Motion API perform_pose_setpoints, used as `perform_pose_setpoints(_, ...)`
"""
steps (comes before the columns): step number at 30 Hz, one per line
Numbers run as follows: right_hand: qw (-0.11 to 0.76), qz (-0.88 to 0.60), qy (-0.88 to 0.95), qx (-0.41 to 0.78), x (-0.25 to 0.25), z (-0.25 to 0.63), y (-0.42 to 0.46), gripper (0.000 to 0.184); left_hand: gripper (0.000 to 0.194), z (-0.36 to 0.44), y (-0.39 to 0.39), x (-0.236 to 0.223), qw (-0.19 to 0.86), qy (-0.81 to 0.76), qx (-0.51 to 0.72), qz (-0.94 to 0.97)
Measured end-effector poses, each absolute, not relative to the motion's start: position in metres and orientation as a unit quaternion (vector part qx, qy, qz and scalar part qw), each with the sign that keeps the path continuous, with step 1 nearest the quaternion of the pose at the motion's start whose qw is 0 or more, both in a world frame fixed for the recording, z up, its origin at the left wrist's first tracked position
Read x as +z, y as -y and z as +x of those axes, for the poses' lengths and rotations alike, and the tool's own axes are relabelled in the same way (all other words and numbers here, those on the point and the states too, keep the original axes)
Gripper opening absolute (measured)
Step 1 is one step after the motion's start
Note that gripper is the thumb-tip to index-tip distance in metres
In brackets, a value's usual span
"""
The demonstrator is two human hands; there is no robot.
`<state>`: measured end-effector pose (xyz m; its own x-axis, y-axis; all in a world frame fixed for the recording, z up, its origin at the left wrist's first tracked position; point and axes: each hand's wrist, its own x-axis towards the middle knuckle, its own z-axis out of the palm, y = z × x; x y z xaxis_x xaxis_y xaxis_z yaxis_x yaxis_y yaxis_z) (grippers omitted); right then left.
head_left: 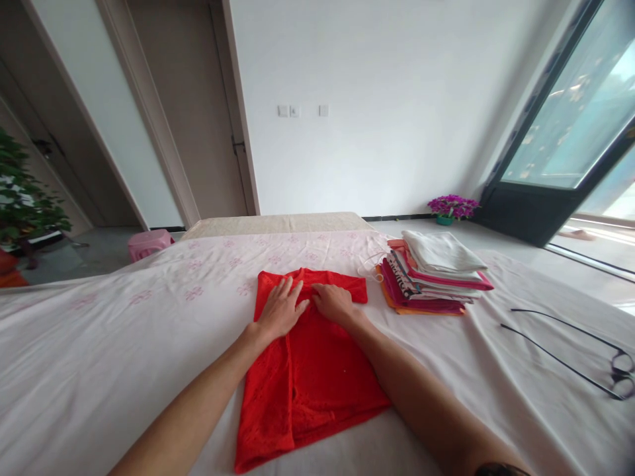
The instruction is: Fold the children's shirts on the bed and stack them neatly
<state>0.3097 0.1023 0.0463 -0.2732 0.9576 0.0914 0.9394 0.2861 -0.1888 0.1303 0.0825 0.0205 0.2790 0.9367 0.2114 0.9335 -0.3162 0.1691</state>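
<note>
A red garment (337,370), partly folded, lies on a white bedsheet (149,357) in front of me. Along its left side runs a folded-over strip, and its far edge is bunched a little. My left hand (282,309) rests flat on the upper left part of the garment, fingers stretched out and thumb apart. Beside it, my right hand (333,301) is on the upper middle with its fingers curled in and closed on the red cloth. The fingertips of the right hand are partly hidden.
A stack of folded clothes (431,277) stands to the right, with a thin pale cord (370,268) at its left. Farther right lie black-framed eyeglasses (620,373). Beyond the bed are a pink stool (149,244), potted purple flowers (452,207) and a leafy plant (24,192).
</note>
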Motion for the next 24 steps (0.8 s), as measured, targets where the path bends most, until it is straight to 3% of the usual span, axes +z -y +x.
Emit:
perform_pose_setpoints(5,0.145,-0.676,0.722,0.007,0.058,0.348,-0.121,0.043,0.065,0.136,-0.069,0.014,0.043,-0.573,0.095,0.813)
perform_pose_setpoints(10,0.111,-0.757,0.643,-0.037,0.05,0.383,-0.137,0.046,0.063,0.132,-0.068,0.01,0.034,-0.564,0.124,0.815)
perform_pose_setpoints(16,0.106,-0.752,0.646,0.07,0.054,0.392,-0.145,0.037,0.051,0.126,-0.068,0.009,0.107,-0.507,0.321,0.792)
perform_pose_setpoints(20,0.166,-0.732,0.659,0.047,0.079,0.374,-0.146,0.035,0.046,0.122,-0.072,0.012,0.283,-0.495,0.514,0.641)
perform_pose_setpoints(24,0.242,-0.66,0.7,0.126,0.102,0.328,-0.141,0.028,0.053,0.118,-0.079,0.019,0.525,-0.446,0.569,0.449)
